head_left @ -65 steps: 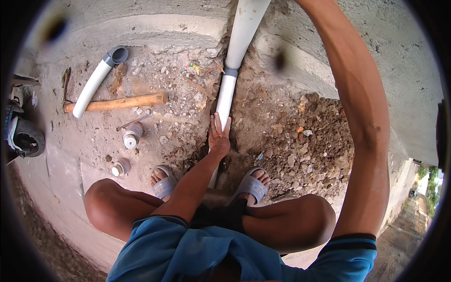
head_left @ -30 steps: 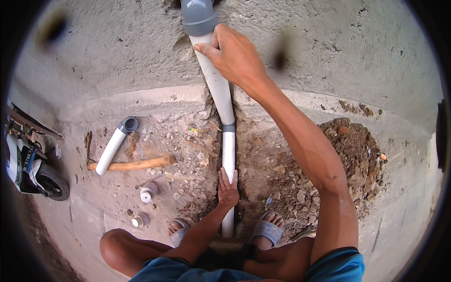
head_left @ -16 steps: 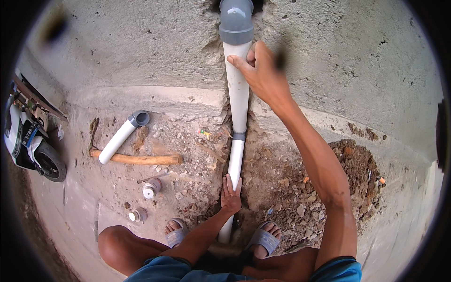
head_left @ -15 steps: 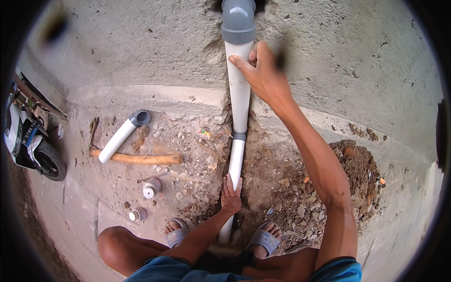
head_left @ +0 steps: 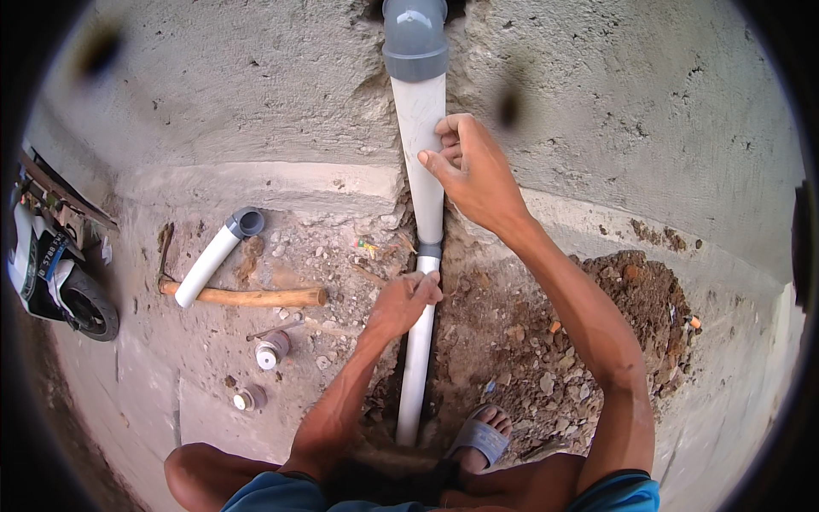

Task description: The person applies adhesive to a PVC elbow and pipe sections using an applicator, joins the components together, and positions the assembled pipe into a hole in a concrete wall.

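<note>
A white pipe runs down the wall from a grey elbow [head_left: 415,41] to a grey coupling [head_left: 429,250]; its upper length [head_left: 418,111] appears wide. Below the coupling, a narrower-looking white pipe [head_left: 417,363] lies along a trench in the ground. My right hand [head_left: 478,175] is at the upper pipe's right side, fingers curled and thumb apart from them, the thumb overlapping the pipe. My left hand [head_left: 403,303] is over the lower pipe just under the coupling, fingers bent together with the thumb; anything between them is hidden.
To the left lie a short white pipe with a grey elbow [head_left: 207,266], a wooden-handled tool [head_left: 256,295] and two small containers [head_left: 273,350] [head_left: 250,398]. A motorcycle [head_left: 64,277] stands far left. Loose soil and rubble [head_left: 631,316] are heaped right. A sandalled foot [head_left: 482,437] is beside the trench.
My left hand has risen along the lower pipe toward the coupling, and its spread fingers have bent together. My right hand has moved down the upper pipe. The left foot is now out of sight.
</note>
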